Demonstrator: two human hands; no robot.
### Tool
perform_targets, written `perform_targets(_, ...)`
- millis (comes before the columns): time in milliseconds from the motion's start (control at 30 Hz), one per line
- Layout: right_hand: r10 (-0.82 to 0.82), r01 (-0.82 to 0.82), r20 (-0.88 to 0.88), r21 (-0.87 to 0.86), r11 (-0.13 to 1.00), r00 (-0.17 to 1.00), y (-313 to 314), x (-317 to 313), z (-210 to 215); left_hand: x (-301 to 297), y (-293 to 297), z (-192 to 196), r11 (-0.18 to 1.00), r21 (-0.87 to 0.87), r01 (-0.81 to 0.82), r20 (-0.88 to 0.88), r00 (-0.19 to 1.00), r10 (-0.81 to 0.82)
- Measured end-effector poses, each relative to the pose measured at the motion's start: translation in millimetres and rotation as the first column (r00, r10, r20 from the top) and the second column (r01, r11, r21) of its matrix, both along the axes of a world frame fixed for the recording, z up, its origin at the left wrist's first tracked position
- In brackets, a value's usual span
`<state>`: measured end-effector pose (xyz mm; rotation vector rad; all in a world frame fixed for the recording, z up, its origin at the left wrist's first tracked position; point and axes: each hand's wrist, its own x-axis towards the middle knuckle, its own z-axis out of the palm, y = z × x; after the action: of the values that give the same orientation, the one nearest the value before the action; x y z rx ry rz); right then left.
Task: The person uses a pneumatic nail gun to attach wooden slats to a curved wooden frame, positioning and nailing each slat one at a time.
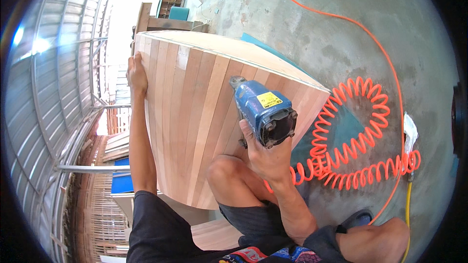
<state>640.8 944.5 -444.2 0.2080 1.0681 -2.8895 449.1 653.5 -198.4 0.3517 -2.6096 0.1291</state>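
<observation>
My right hand (265,153) is closed round the grip of a blue pneumatic nail gun (258,104) with a yellow label and a black end cap. Its metal nose points at a large panel of wooden strips (195,92), but I cannot tell whether they touch. The strips run side by side in lighter and darker tones. At the panel's left edge, my left hand (137,74) grips it, with the fingers partly hidden behind the edge. A pale board (229,51) adjoins the panel's far edge. My bent knee is close against the panel's near side.
A coiled orange air hose (358,141) lies on the concrete floor (336,29) to my right, with a straight orange hose (385,53) and a yellow hose (407,214) nearby. Behind the panel stand wooden frames (170,23). Corrugated metal sheeting (53,53) rises at the left.
</observation>
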Motion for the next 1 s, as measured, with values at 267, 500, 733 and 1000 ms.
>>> perform_targets(267, 0.035, -0.034, -0.005, 0.184, 0.982, 0.999, 9.2, -14.5, 10.0, 13.2, 8.3, 1.4, 0.996, -0.06, -0.063, -0.052, 0.997, 0.06)
perform_targets(500, -0.006, 0.032, -0.079, 0.33, 0.944, 0.997, 19.0, -24.2, 15.0, 11.8, 10.6, -1.5, 0.993, -0.101, -0.061, -0.057, 0.997, 0.056)
perform_targets(733, 0.018, 0.017, -0.079, 0.427, 0.904, 0.997, 16.6, -25.0, 19.4, 14.1, 10.2, -0.9, 0.993, -0.05, -0.106, -0.045, 0.994, 0.104)
perform_targets(1000, -0.034, 0.1, -0.145, 0.474, 0.875, 0.989, 20.7, -25.6, 12.6, 13.8, 15.3, -2.8, 0.986, -0.068, -0.151, -0.021, 0.988, 0.15)
